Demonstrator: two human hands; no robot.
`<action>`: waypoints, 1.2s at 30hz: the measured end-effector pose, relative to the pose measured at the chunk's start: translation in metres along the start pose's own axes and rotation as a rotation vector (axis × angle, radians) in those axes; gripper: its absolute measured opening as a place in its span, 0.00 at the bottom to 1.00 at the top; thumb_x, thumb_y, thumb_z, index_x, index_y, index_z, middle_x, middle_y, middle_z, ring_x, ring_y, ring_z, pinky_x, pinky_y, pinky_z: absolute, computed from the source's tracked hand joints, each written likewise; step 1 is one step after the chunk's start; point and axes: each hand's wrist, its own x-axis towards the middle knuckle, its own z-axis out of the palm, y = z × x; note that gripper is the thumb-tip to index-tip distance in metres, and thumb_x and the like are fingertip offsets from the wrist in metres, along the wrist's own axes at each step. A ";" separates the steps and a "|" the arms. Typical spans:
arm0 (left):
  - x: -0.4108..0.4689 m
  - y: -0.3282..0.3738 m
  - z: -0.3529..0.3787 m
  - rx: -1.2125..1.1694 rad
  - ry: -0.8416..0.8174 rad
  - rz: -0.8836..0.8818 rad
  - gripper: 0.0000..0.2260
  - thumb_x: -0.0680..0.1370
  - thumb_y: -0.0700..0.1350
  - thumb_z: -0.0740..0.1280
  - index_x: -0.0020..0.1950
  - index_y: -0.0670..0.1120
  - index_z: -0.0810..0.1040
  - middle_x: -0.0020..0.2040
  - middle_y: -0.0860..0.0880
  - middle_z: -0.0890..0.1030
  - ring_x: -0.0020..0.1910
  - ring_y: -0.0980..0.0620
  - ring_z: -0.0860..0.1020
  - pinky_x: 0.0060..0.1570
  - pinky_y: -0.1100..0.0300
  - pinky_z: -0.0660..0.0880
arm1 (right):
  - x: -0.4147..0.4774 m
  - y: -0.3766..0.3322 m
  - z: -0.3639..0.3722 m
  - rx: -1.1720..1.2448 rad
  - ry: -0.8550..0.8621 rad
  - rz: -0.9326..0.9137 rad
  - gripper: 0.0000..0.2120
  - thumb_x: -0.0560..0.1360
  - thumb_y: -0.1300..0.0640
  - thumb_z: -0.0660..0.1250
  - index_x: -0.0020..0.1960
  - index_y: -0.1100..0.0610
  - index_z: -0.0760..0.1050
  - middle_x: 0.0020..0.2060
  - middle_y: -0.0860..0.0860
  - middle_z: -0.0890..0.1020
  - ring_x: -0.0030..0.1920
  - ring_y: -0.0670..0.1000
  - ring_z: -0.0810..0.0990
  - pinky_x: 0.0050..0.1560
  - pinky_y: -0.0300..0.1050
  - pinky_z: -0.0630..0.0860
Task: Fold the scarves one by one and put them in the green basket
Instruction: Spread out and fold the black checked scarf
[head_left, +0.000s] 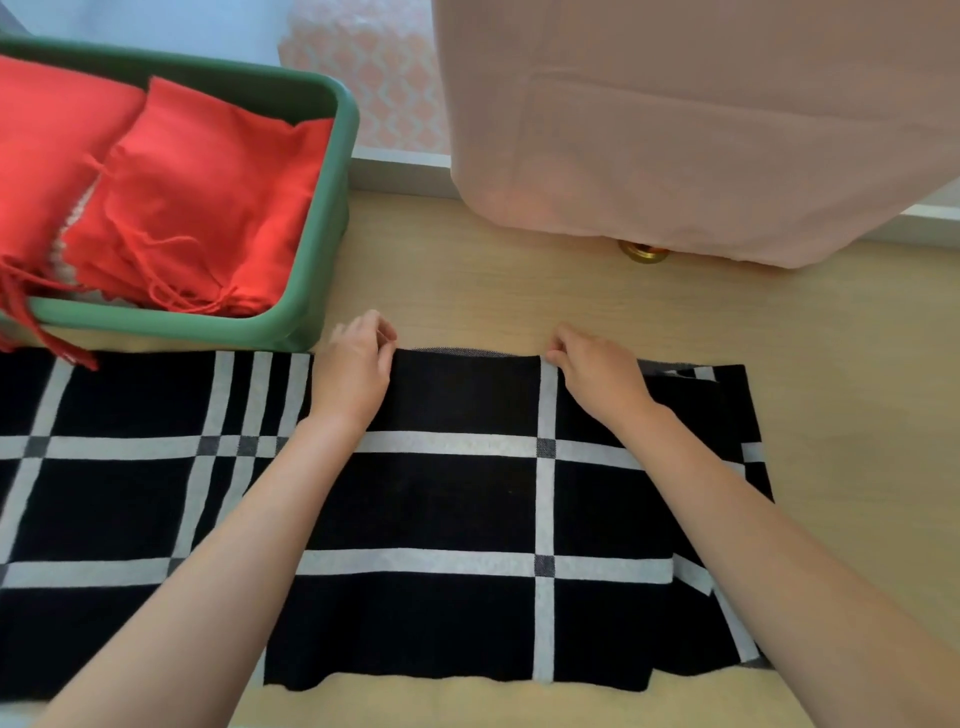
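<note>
The black scarf (457, 499) runs off the left edge, my forearms hiding parts of its pale woven grid. It lies flat on the wooden table (519, 296); my left hand (358, 364) and right hand (597, 374) each pinch its far edge. Fringed red scarves (208, 197) fill the smooth green basket (345, 156), cut off at left

No readable text, label, brand, number or sign shows on anything here.

Wood table (519, 301): scarf (441, 509) (blk/wht), basket (156, 319).
</note>
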 end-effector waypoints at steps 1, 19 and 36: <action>0.004 0.000 0.003 0.051 0.003 -0.002 0.02 0.79 0.40 0.64 0.49 0.43 0.75 0.45 0.46 0.78 0.47 0.46 0.73 0.47 0.54 0.69 | 0.001 -0.002 0.001 -0.004 0.012 0.006 0.09 0.82 0.53 0.56 0.52 0.57 0.71 0.36 0.48 0.74 0.35 0.49 0.71 0.30 0.43 0.60; -0.128 -0.003 -0.021 -0.184 0.058 0.012 0.11 0.80 0.43 0.61 0.62 0.45 0.76 0.64 0.50 0.73 0.65 0.55 0.69 0.69 0.65 0.60 | -0.142 -0.040 0.039 0.248 0.267 -0.086 0.12 0.79 0.47 0.60 0.56 0.53 0.73 0.52 0.46 0.73 0.53 0.44 0.69 0.56 0.36 0.65; -0.238 -0.033 -0.022 0.002 -0.206 0.290 0.17 0.77 0.61 0.58 0.55 0.53 0.79 0.61 0.57 0.77 0.65 0.55 0.71 0.64 0.56 0.66 | -0.213 -0.043 0.048 0.394 0.193 0.140 0.02 0.78 0.54 0.65 0.48 0.50 0.77 0.36 0.41 0.79 0.39 0.41 0.78 0.37 0.31 0.73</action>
